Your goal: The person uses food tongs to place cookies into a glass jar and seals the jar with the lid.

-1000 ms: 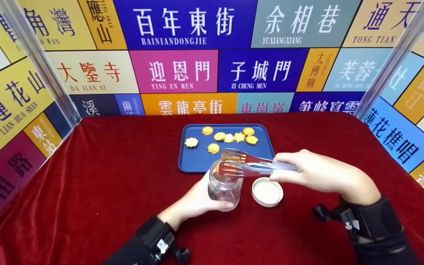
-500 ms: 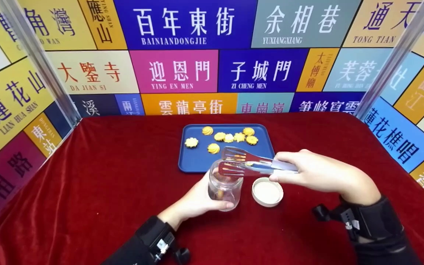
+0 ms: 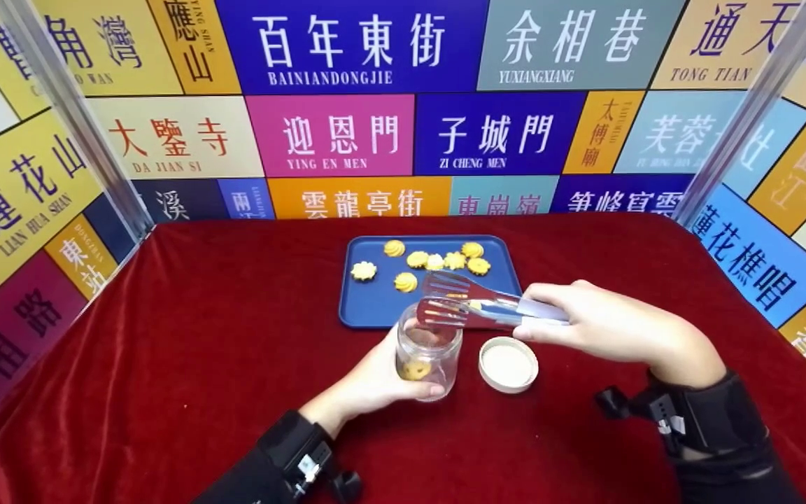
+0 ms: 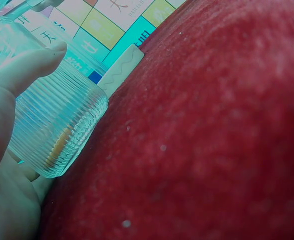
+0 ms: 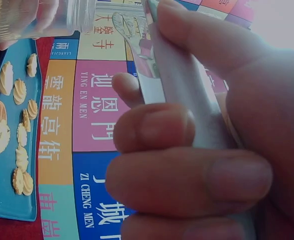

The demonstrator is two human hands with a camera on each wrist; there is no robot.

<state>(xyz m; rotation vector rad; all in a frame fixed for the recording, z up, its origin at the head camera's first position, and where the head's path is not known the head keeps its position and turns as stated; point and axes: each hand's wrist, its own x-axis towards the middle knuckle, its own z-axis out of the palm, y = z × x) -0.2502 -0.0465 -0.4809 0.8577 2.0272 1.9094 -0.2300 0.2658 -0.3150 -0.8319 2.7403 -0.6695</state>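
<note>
My left hand grips a clear glass jar, thumb across its front, the mouth facing up. One cookie is inside, low in the jar; through the ribbed glass in the left wrist view the cookie stands on edge near the base. With my right hand I hold a pair of tongs, fingers curled round the handle. Their clear slotted ends hover at the jar's mouth, spread apart, with no cookie between them. In the right wrist view the tongs are partly covered by my fingers.
Behind the jar lies a blue tray with several piped cookies. A pale round lid rests on the red cloth right of the jar. Walls with printed signs surround the table.
The cookie between the tongs has dropped into the jar and now sits low inside. The tongs have spread and risen slightly. My left hand and the jar have stayed put.
</note>
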